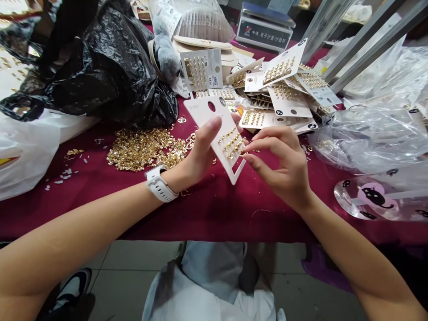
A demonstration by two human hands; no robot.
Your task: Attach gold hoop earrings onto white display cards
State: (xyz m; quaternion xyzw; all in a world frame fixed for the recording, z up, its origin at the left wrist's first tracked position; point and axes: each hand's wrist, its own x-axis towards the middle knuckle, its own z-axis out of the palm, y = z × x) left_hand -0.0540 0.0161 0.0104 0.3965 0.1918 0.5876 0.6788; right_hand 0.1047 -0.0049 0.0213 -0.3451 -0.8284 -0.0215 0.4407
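Note:
A white card (219, 129) with rows of gold earrings is tilted in my left hand (203, 145), the thumb on its face and the fingers behind it. My right hand (281, 162) pinches a small gold piece (243, 153) between thumb and forefinger at the card's right edge. A heap of small gold pieces (143, 149) lies on the dark red cloth left of my left hand. Behind the card, more earring cards (290, 100) are piled up, and one grey card (201, 70) leans upright.
A black plastic bag (117, 67) bulges at the back left, beside a white bag (30, 151). A scale (265, 27) stands at the back. Clear plastic bags (371, 133) and a clear cat-print case (377, 196) lie at the right, below metal bars (364, 40).

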